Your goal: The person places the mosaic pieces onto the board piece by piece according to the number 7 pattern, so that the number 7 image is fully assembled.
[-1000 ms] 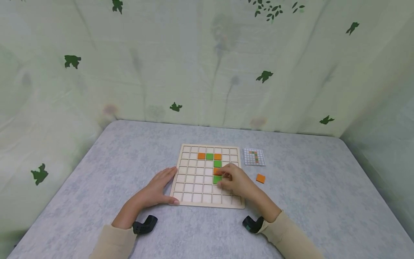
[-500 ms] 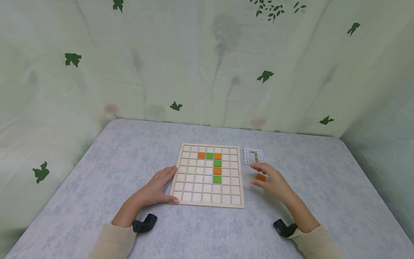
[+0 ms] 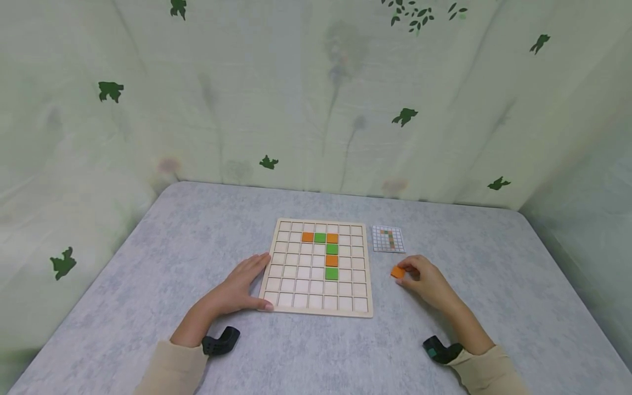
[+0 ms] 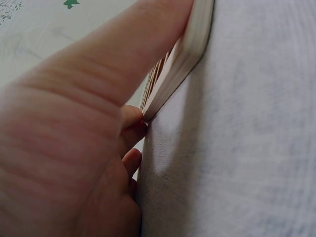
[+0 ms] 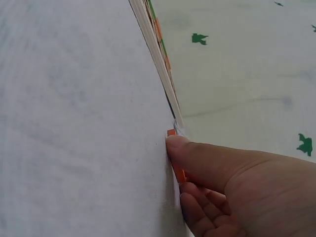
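A square wooden grid board (image 3: pixel 288 286) lies on the table with orange and green tiles in some cells. Three run in a row near its far side, and more go down a column, ending at a green tile (image 3: pixel 331 274). My left hand (image 3: pixel 236 286) rests at the board's left edge, fingers along the side and thumb at the near corner. To the right of the board, my right hand (image 3: pixel 427 282) pinches a loose orange tile (image 3: pixel 397 272) between thumb and fingers. In the right wrist view this orange tile (image 5: pixel 179 173) stands close to the table surface, its far part covered by the thumb.
A small pattern card (image 3: pixel 388 240) with a printed grid lies right of the board, beyond the right hand. The grey-blue table (image 3: pixel 306 356) reaches back to a pale curtain (image 3: pixel 306 99) with green leaf shapes. Each wrist wears a black device (image 3: pixel 221 341).
My right hand has left the green tile in the column, moved right to the loose orange tile and taken it between thumb and fingers. The left hand stays at the board.
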